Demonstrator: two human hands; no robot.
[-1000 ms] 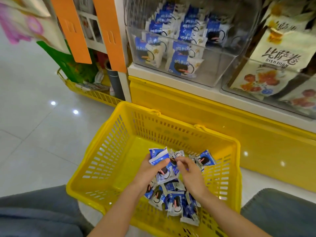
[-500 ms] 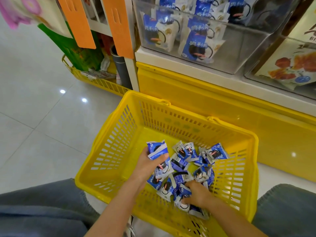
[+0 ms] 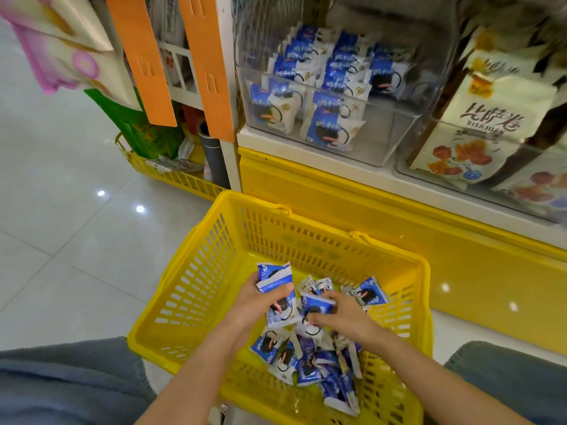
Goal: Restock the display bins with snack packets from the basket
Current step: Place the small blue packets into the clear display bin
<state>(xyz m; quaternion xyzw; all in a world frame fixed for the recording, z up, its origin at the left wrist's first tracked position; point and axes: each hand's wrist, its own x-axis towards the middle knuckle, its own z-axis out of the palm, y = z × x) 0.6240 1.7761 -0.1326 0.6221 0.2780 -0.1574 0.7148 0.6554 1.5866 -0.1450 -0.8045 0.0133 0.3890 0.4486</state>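
Grips a stack of blue snack packets [image 3: 274, 278] in left hand [image 3: 253, 303], pinches another packet [image 3: 316, 304] with right hand [image 3: 348, 319], inside yellow basket [image 3: 196, 286].

The yellow slotted plastic basket [image 3: 190, 289] has a smooth, faintly shiny moulded surface. The blue-and-white film snack packets [image 3: 306, 360] in it are glossy and crinkled. The clear hard-plastic display bin [image 3: 383, 142] is transparent and reflective. The pale polished floor tiles [image 3: 61, 234] mirror the lights, as does the glossy yellow base panel [image 3: 337, 207]. The grey-blue cloth trouser legs [image 3: 61, 391] look matt and woven.
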